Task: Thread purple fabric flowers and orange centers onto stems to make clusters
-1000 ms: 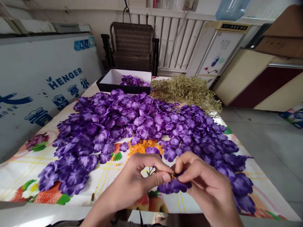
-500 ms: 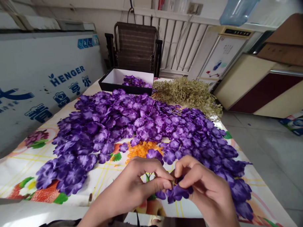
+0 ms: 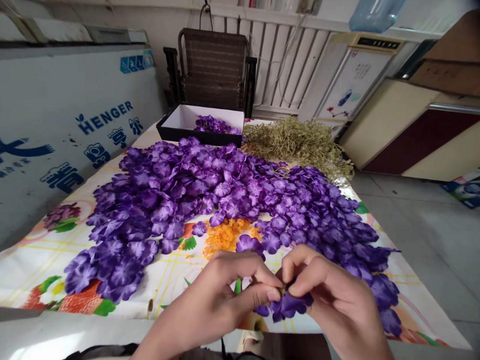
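Close to the table's front edge, my left hand (image 3: 228, 293) and my right hand (image 3: 330, 287) meet with their fingertips pinched together. Between them is a purple artificial flower (image 3: 289, 306), its petals hanging below the fingers. My left thumb and forefinger grip its middle, where a stem would sit, though the fingers hide that part. The right thumb and fingers pinch the petals from the other side. Just beyond the hands lie a loose purple petal piece (image 3: 250, 245) and a small heap of orange bits (image 3: 228, 235). A wide pile of purple petal pieces (image 3: 208, 181) curves around both hands.
A black box with a white inside (image 3: 178, 118) holds some purple flowers at the table's far end. Beside it lies a heap of dry greenish stems (image 3: 301, 143). A patterned tablecloth (image 3: 168, 277) covers the table. A chair (image 3: 214, 70) stands behind, a white freezer (image 3: 64, 112) at left.
Both hands and the flower have shifted slightly right in view, keeping the same pinch. The surroundings have moved a little with the camera.
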{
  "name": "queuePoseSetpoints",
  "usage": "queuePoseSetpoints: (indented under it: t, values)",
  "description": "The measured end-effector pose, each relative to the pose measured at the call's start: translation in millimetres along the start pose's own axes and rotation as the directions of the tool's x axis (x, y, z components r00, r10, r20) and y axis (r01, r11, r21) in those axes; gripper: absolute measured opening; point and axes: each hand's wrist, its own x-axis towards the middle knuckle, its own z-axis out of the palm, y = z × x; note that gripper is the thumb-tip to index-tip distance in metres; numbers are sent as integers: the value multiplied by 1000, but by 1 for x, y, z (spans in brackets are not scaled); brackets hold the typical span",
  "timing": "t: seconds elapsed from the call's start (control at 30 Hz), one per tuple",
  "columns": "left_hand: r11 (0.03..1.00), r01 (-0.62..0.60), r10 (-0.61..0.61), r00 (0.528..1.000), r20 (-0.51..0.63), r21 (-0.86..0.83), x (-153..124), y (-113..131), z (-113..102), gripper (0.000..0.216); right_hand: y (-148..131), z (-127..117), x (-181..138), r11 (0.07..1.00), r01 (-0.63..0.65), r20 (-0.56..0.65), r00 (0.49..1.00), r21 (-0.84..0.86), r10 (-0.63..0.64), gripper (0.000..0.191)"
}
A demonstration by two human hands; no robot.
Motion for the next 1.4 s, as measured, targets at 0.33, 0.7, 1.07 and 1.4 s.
queuePoseSetpoints:
  t: [0.33, 0.7, 1.07, 1.4]
  values:
    - [1000, -17, 17, 1000, 15, 4, -6, 5, 14, 18, -4, 0, -6, 989, -83, 30, 996, 122, 80, 19]
    - [999, -44, 39, 989, -141, -29, -3, 1, 20, 21, 5, 19, -4, 975, 56, -208, 978, 215, -11, 16]
    - [977, -87, 110, 988, -109, 196, -1, -1, 23, 17, 9, 7, -2, 973, -55, -173, 980, 222, 94, 12]
    - [988, -56, 65, 996, -63, 147, 6, -10, 15, 19, 13, 7, 9, 958, -130, -127, 978, 257, 167, 15]
